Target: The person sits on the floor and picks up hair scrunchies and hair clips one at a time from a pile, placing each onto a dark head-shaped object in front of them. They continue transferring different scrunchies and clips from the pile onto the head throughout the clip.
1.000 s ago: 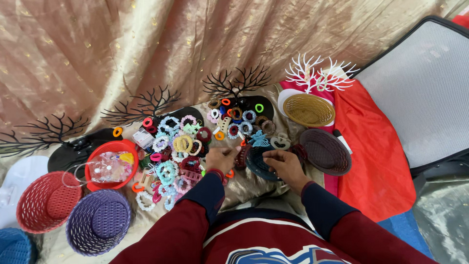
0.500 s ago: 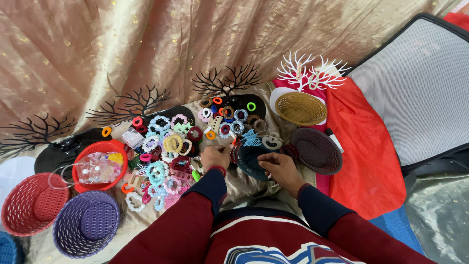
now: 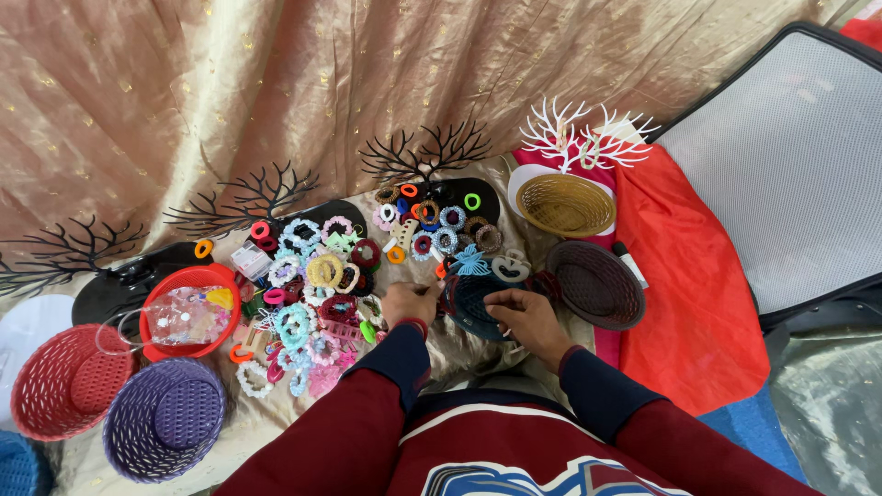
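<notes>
A dark blue woven basket (image 3: 470,308) sits on the gold cloth right in front of me. My left hand (image 3: 410,301) is curled against its left rim and seems to grip it. My right hand (image 3: 524,314) hovers over the basket's right side with its fingertips bent together; I cannot see whether they pinch anything. A light blue butterfly clip (image 3: 473,261) and a white clip (image 3: 510,268) lie just behind the basket. A pile of coloured scrunchies and hair clips (image 3: 322,276) spreads out to the left of my left hand.
A brown basket (image 3: 595,283) and a yellow basket (image 3: 565,204) stand to the right, in front of a white tree stand (image 3: 583,138). Black tree stands (image 3: 423,156) line the back. At the left are a red bowl (image 3: 188,312), a red basket (image 3: 60,381) and a purple basket (image 3: 165,418). A red cloth (image 3: 689,294) lies at the right.
My left hand has drawn in to the blue basket's left rim. My right hand stays over the basket with only slight finger movement. The view has shifted a little.
</notes>
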